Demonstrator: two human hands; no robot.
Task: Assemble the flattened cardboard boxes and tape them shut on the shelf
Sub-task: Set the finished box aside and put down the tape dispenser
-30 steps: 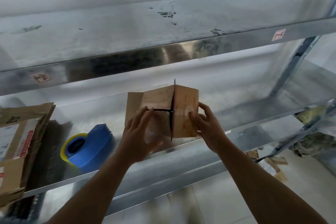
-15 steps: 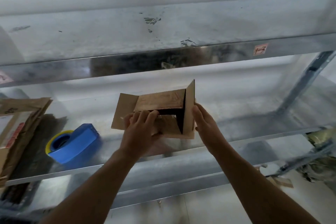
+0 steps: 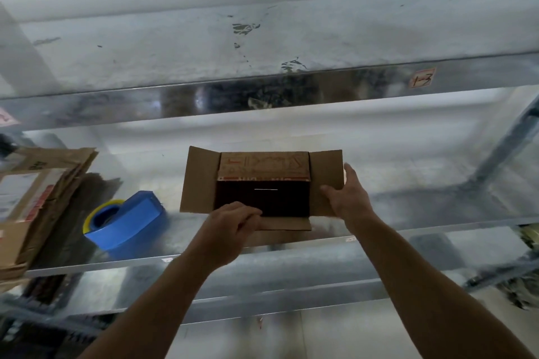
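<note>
Your left hand (image 3: 230, 229): fingers curled over the near flap of the cardboard box (image 3: 262, 183), gripping it. The box's dark opening is at its 1 o'clock, touching. Your right hand (image 3: 348, 198): grasps the right side flap, thumb on the front face, fingers behind. The box body is at its 9 o'clock. The box is over the metal shelf (image 3: 393, 234), both side flaps spread; contact with the shelf cannot be told. The blue tape dispenser (image 3: 128, 221) is at the left hand's 9 o'clock, apart. The stack of flattened boxes (image 3: 40, 192) is further out at 9.
</note>
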